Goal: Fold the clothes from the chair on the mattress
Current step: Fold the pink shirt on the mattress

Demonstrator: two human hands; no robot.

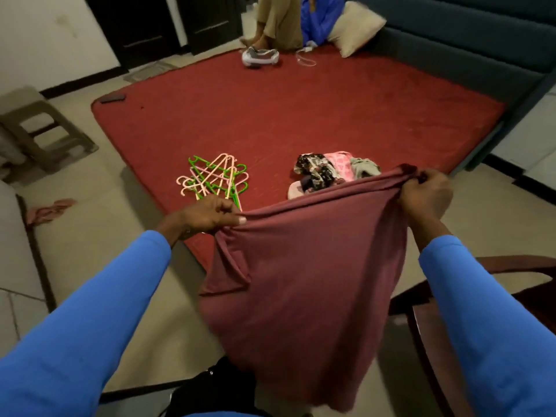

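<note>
- Maroon garment (301,281) hung in the air over the floor, at the near edge of the red mattress (301,115), stretched btwn both hands; its lower part drooped toward the near side.
- L hand (210,215): grip held the garment's top-left edge, thumb pressed flat on the cloth, fingers curled under.
- R hand (427,194): grip pinched the top-right corner, cloth bunched in the fingers; it was held a bit farther away than the L.
- Both arms wore blue sleeves.
- Small pile of clothes (328,171) lay on the mattress just beyond the garment's top edge: black floral, pink and grey pieces, partly hidden by the held cloth.
- Heap of green & pink hangers (215,179) lay on the mattress, left of the pile, just beyond the L hand.
- Dark wooden chair (427,341) stood near right, partly behind the garment and R sleeve.
- Black cloth (210,386) lay at the near edge, below the garment; what it was, couldn't tell.
- Far side: a second person (288,22) sat at the mattress edge, w/ a beige pillow (358,27) to the right against a dark sofa (451,40).
- Plastic stool (39,130) stood on the floor, far left.
</note>
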